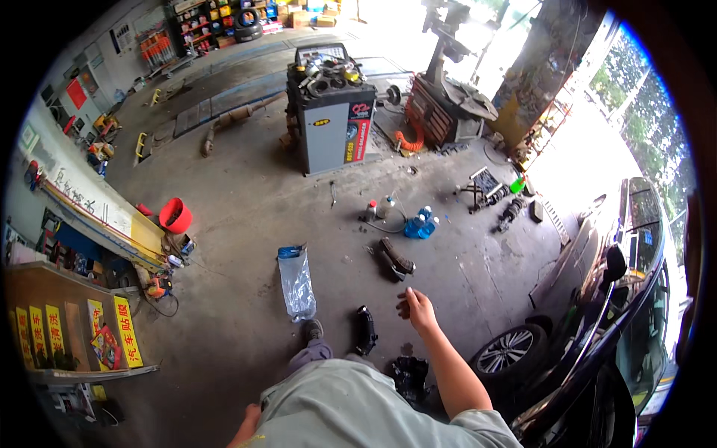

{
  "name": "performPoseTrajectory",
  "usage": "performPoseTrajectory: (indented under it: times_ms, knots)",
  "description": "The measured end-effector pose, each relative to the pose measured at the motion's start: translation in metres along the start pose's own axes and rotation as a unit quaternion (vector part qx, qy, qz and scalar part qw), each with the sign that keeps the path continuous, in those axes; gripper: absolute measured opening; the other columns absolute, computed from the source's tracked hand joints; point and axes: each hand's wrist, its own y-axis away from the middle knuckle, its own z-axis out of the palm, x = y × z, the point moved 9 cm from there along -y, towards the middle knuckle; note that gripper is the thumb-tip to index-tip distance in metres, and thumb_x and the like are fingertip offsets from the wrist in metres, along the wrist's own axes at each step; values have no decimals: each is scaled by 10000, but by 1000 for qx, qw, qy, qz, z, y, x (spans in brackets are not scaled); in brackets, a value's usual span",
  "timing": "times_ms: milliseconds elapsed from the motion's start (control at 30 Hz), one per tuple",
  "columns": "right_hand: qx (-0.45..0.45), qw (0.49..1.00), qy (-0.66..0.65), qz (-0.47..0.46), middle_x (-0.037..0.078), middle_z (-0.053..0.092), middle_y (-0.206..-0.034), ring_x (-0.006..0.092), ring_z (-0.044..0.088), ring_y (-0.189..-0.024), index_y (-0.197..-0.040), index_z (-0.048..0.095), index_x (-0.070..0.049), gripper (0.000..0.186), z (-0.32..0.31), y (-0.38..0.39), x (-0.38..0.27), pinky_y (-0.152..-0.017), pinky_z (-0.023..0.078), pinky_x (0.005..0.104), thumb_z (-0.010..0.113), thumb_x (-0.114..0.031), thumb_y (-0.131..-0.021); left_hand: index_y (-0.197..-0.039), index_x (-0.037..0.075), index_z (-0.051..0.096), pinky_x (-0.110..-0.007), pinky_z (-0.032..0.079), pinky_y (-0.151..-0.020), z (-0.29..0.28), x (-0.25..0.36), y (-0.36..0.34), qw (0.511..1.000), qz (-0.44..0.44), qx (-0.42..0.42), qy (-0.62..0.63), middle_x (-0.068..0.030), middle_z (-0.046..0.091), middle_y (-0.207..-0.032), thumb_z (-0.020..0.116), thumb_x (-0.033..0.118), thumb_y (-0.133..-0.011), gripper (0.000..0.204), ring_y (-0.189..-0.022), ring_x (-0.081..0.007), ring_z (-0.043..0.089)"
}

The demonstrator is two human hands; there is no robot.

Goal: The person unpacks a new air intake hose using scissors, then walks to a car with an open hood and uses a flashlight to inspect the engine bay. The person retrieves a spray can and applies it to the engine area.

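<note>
My right hand (418,308) hangs over the floor with its fingers loosely curled and apart, and nothing shows in it. Just beyond it lies a dark curved hose-like part (396,260), which the hand does not visibly touch. A black ribbed tube (365,330) rests on the floor to the left of that hand, near my shoe (314,328). Left of it is a clear plastic bag (297,284) with a blue top. My left hand (249,422) is low beside my shirt, mostly cut off from sight, its fingers hidden. A black bulky part (410,375) sits by my right forearm.
A dark car (597,328) stands close on the right. Bottles of blue liquid (422,224) and shock absorbers (511,213) are on the floor ahead. Farther off are a grey wheel balancer (336,127) and a tire machine (455,104). A red bucket (175,216) stands left.
</note>
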Motion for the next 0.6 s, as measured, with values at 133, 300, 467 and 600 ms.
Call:
performPoseTrajectory:
  times_ms: [133,300,467,600]
  knots:
    - [-35,991,-127,-21,86,726,-874,164,673,-708,-1152,693,-2,519,75,-56,-118,-668,555,311,450,-459,-1182,-954,-38,778,-490,555,-664,-59,101,-99,999,-10,5,-44,-162,762,-909,707,451,-976,495,-721,-303,732]
    - [-47,984,-156,-76,54,709,-884,119,636,-744,-1177,687,-5,511,107,-138,-210,-695,532,293,449,-457,-1187,-1086,9,629,-363,486,-471,-130,297,-209,995,-36,-55,68,-106,685,-741,662,336,-990,342,-529,-191,627]
    - [-100,977,-181,-60,73,727,-998,126,657,-841,-1286,668,-3,448,117,-249,-262,-785,547,297,486,-400,-1183,-1066,24,614,-328,446,-441,-194,494,-313,994,36,-32,99,-72,635,-701,660,338,-1015,321,-496,-164,580]
    - [-345,848,-401,-9,128,730,-1222,217,711,-1006,-1490,580,-38,488,121,-343,-281,-935,565,398,526,-384,-1150,-1086,25,628,-341,456,-447,-205,605,-367,992,29,-11,122,-66,644,-714,678,341,-1007,330,-511,-160,594]
